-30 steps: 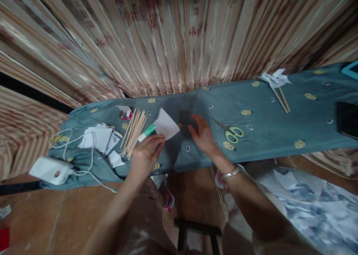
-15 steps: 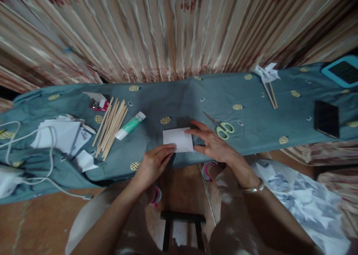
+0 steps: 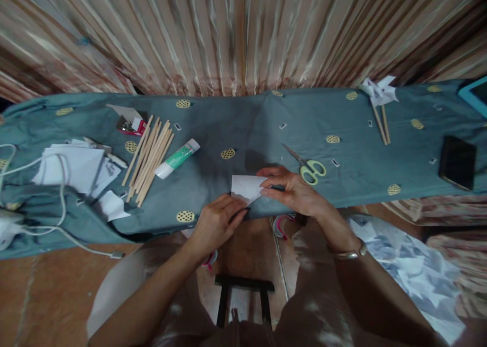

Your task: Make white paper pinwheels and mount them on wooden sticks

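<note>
A small white sheet of paper (image 3: 245, 186) is between my hands near the front edge of the cloth-covered table. My left hand (image 3: 218, 221) pinches its lower edge, the thumb under the curled fingers. At the paper's right side, my right hand (image 3: 291, 191) grips the edge between thumb and fingers. The lower right corner of the paper looks turned up or folded, partly hidden by my fingers. Just beyond my right hand lie scissors (image 3: 312, 172) with pale green handles, their blades pointing away to the left.
Left of my hands lie a green-and-white tube (image 3: 177, 159), several wooden sticks (image 3: 149, 162), a small red box (image 3: 131, 122), stacked paper (image 3: 72, 164) and a white cable (image 3: 63, 197). Rightward are paper pinwheels (image 3: 380, 93) on sticks, a black phone (image 3: 457, 163) and a plastic bag (image 3: 409, 271) of paper pieces.
The paper lay flat with its full rectangle showing; now its lower right corner is turned up. My right fingers have closed on its edge. The whole view has shifted slightly.
</note>
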A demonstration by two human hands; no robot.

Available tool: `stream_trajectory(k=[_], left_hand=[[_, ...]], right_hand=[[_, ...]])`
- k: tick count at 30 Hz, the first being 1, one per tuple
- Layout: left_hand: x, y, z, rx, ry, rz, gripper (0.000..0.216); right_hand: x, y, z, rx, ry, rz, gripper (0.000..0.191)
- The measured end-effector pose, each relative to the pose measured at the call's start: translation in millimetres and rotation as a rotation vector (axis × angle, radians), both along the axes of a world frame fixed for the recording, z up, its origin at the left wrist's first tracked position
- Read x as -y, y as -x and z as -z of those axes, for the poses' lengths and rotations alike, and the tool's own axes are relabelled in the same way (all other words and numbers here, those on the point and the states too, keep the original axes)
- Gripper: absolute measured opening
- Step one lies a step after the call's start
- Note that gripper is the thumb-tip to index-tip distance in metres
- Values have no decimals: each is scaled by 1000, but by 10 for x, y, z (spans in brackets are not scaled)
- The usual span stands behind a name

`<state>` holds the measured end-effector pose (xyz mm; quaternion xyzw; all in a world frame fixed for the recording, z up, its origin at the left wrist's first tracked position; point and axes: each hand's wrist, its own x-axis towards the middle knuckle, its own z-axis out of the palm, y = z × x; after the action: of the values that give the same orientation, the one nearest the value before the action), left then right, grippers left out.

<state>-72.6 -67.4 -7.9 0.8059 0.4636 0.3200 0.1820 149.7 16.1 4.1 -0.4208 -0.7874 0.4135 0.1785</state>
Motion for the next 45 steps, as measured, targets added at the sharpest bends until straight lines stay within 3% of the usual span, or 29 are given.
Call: stream_trajectory(k=[6,13,19,23,27,32,45], left_hand=[[41,24,51,32,203,-138,35],[42,77,41,-3,251,-121,42],[56,97,-29,-176,23,-125,28],[135,-17,3,-170,-62,-14,33],[229,-108,114,-209,-48,71,46],[266,-105,203,-277,-12,74,53],[260,-104,224,-300,30,49,60]], right_hand=[[-16,144,95,-32,-161,32,12],[-56,303,193,-79,-187,70,10],[-32,381,191,-77,-181,151,8],[13,419,221,-77,-213,215,8],[52,451,266,-87,-247,252,10],[78,477,292,-88,-273,251,8],[134,532,300,-39,-301,294,10]])
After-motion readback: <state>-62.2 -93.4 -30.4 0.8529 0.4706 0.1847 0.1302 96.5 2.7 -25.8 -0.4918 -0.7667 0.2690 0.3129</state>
